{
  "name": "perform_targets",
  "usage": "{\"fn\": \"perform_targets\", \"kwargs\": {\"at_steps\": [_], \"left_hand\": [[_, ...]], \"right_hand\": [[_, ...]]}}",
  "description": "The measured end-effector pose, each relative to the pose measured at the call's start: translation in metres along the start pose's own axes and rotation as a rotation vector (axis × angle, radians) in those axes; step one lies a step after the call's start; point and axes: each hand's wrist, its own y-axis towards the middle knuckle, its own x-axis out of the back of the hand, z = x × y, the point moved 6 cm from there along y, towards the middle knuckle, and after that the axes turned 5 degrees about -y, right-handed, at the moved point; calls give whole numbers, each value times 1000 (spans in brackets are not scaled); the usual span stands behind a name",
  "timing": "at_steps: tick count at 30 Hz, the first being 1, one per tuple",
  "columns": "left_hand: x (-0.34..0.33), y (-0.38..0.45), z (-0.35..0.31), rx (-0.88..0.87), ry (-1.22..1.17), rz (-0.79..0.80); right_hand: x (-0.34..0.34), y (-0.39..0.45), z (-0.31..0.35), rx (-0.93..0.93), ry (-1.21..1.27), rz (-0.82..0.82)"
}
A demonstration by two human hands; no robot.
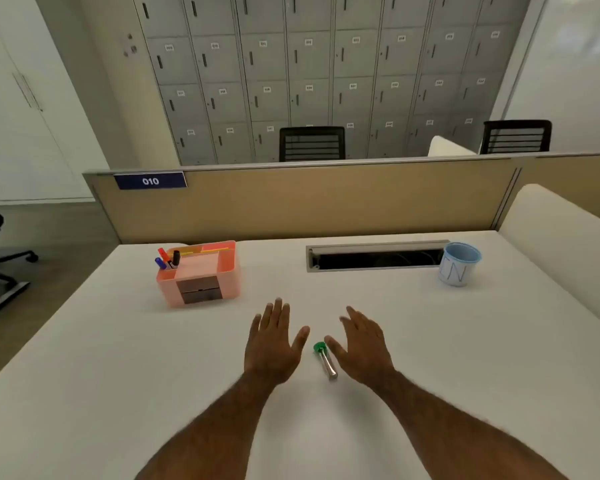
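A small clear tube with a green cap (pixel 325 359) lies flat on the white desk (pixel 118 358), cap pointing away from me. My left hand (pixel 272 344) hovers just left of it, fingers straight and spread, holding nothing. My right hand (pixel 362 344) is just right of the tube, fingers also straight, its thumb close to the green cap; whether it touches the cap I cannot tell.
A pink desk organiser (pixel 201 271) with several markers stands at the back left. A blue cup (pixel 459 263) stands at the back right beside an open cable slot (pixel 374 259). A tan partition (pixel 309 202) closes the desk's far edge. Office chairs and grey lockers lie beyond.
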Motion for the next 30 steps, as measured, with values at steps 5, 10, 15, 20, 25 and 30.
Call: {"fn": "perform_targets", "kwargs": {"at_steps": [5, 10, 15, 20, 25, 30], "left_hand": [[-44, -20, 23, 68, -71, 312], [-67, -37, 21, 53, -101, 371], [-75, -38, 10, 26, -183, 346], [-69, -24, -4, 123, -512, 252], [-42, -4, -9, 333, -905, -21], [-38, 6, -6, 501, -1253, -29]], "right_hand": [[-34, -18, -4, -45, 5, 96], [-43, -22, -2, -125, 52, 69], [-46, -18, 5, -181, 112, 48], [-48, -15, 9, -251, 376, 63], [-38, -20, 31, -280, 797, 270], [-29, -20, 43, -274, 1019, 378]]}}
